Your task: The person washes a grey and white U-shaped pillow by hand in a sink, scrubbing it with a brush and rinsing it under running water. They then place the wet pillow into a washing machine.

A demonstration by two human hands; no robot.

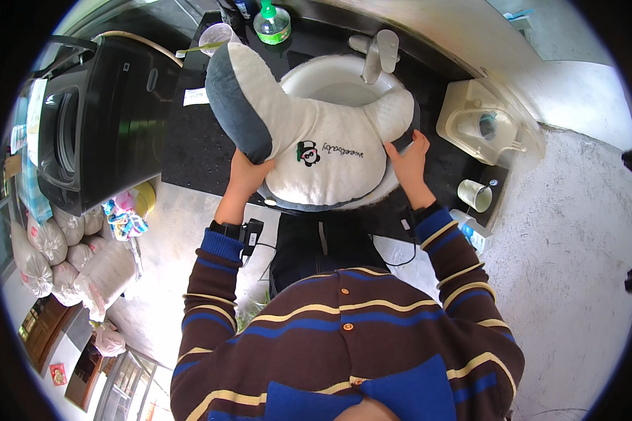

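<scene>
A plush cushion [332, 152], white on its upper face and dark grey along its edges, lies over a white washbasin [342, 68]. It carries an embroidered panda [308, 153] and stitched lettering. At its left edge my left hand [250, 173] grips the fabric beneath a raised, lobed part, thumb on the white side. My right hand [412, 160] holds the opposite edge, below a shorter lobe, with the thumb towards the front. The cushion hides most of the basin's near half. Behind the basin stands a metal faucet [380, 55].
On the black countertop [200, 142] stand a pump bottle [273, 26], a cup with a toothbrush [216, 39], a beige soap box [479, 121] and another cup [475, 194]. A black washing machine [110, 116] is at left. Several stuffed sacks [66, 252] lie beyond it.
</scene>
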